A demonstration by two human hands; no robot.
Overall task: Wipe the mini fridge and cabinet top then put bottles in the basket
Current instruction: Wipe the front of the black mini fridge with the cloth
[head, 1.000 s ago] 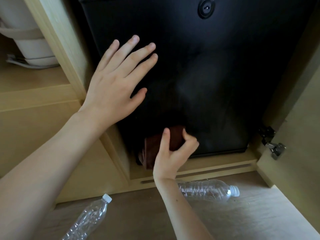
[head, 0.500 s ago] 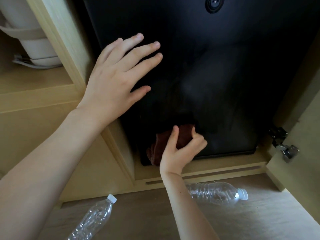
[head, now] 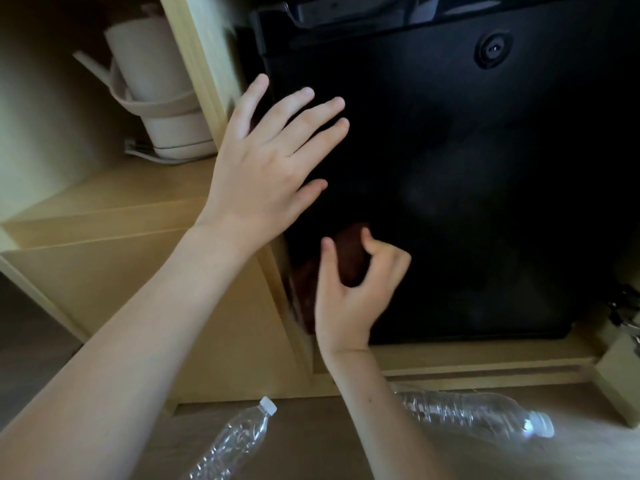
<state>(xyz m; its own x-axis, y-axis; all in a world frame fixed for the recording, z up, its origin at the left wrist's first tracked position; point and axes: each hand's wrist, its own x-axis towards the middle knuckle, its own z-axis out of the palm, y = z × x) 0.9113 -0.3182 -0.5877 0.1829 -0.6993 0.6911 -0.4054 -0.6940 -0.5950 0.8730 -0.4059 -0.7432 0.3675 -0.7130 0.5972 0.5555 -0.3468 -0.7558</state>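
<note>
A black mini fridge [head: 467,174] fills a wooden cabinet bay. My left hand [head: 266,161] lies flat with fingers spread against the fridge door's upper left. My right hand [head: 349,292] is lower on the door, closed around a dark brown cloth [head: 351,258] pressed to the door's lower left. Two clear empty plastic bottles lie on the floor: one with a white cap [head: 235,441] at the bottom centre, another [head: 478,412] behind my right forearm. No basket is in view.
A cream electric kettle [head: 162,98] with its cord stands on a wooden shelf [head: 114,195] in the left bay. A wooden divider [head: 201,64] separates the bays. The open cabinet door with a metal hinge [head: 628,323] is at the right edge.
The view has tilted up, so the fridge's top edge and the kettle now show. My right hand has slid the cloth slightly up the door. My left hand stays flat on the door.
</note>
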